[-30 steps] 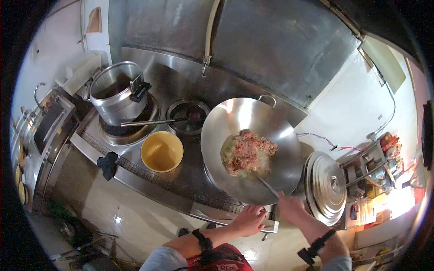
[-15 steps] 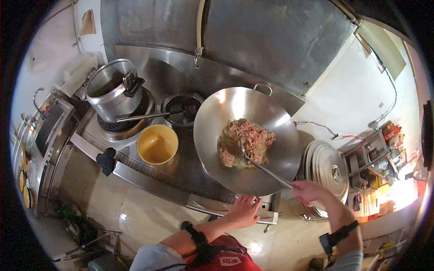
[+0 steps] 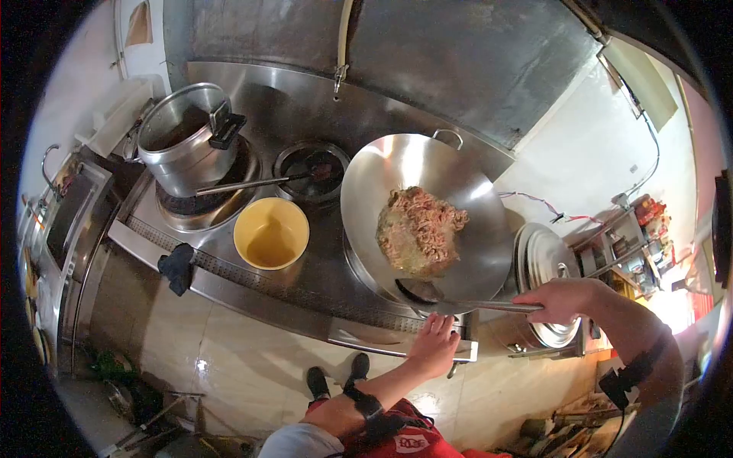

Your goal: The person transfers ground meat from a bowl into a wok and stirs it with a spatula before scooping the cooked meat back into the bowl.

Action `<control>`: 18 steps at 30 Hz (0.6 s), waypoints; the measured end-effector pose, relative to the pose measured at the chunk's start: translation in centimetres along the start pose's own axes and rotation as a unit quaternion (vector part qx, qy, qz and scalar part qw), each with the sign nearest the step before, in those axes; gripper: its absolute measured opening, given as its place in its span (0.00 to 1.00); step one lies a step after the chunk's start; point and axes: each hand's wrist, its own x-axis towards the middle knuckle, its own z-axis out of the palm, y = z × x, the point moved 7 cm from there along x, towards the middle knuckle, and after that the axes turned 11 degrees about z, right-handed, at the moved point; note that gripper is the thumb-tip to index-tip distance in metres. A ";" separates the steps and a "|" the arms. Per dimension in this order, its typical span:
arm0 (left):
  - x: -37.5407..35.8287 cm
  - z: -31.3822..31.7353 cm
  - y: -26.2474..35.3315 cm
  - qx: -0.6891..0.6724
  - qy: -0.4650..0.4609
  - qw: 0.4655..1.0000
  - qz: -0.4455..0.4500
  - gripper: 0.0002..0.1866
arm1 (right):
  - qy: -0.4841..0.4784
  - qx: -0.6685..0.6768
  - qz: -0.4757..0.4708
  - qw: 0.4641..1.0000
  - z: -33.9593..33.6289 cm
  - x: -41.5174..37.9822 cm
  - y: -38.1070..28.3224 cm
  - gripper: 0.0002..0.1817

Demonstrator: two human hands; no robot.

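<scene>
Setting: we look down on a steel cooking range (image 3: pixel 305 294) from a head-worn camera, with the floor and our shoes below.
Wok: a large steel wok (image 3: pixel 424 217) sits tilted on its burner at the right of the range, its far handle toward the back wall.
Food: a mound of browned minced food (image 3: pixel 420 229) lies in the middle of the wok, with pale liquid at its near edge.
Right hand: our right hand (image 3: pixel 561 299) is clenched around the long handle of a ladle (image 3: pixel 458 301); the ladle bowl rests low at the near rim of the wok, apart from the food.
Left hand: our left hand (image 3: pixel 434 347) lies on the front edge of the range just below the wok; the fingers are spread and released, grasping nothing.
Neighbours: a yellow bowl (image 3: pixel 271 233) stands left of the wok; a tall stockpot (image 3: pixel 183 149) sits on the far-left burner with a second ladle (image 3: pixel 252 183) lying from it toward a small dark well (image 3: pixel 311 172); a stack of lids (image 3: pixel 546 278) stands right of the wok, partly behind the right hand; a dark cloth (image 3: pixel 177 267) hangs over the front rail.
Risk, spill: we judge that a hard push of the ladle could throw food or liquid over the near rim toward the left hand.
Risk, burn: the left hand is close under the hot wok, so a slip forward could bring it against the metal.
Risk, scorching: food left unmoved at the centre could catch.
</scene>
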 end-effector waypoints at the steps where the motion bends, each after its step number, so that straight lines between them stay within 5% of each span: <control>1: 0.0 0.0 0.0 -0.005 0.005 1.000 0.002 0.15 | -0.001 0.001 -0.001 1.000 0.1 0.4 -1.1 0.26; 6: -0.1 -0.3 -0.1 -0.019 -0.010 1.000 0.016 0.15 | 0.024 0.077 0.052 0.995 -0.3 6.3 -6.5 0.28; 8: -0.1 -0.7 0.0 -0.025 -0.015 1.000 0.012 0.19 | 0.085 -0.082 -0.004 0.993 0.7 10.6 -7.6 0.28; 12: -0.5 -0.9 0.1 -0.016 -0.009 1.000 0.019 0.20 | 0.179 -0.107 -0.001 0.978 2.9 21.3 -7.6 0.29; 14: -0.7 -1.5 -0.4 -0.013 -0.008 1.000 0.011 0.21 | 0.179 0.109 0.045 0.977 2.5 24.9 -6.3 0.28; 15: -0.9 -1.5 -0.4 -0.021 -0.006 1.000 0.004 0.21 | 0.178 0.105 0.041 0.978 1.7 23.0 -6.4 0.28; 18: -0.7 -1.9 -1.0 -0.037 -0.041 0.998 0.016 0.24 | 0.066 0.432 0.047 0.898 -0.2 15.3 -3.9 0.25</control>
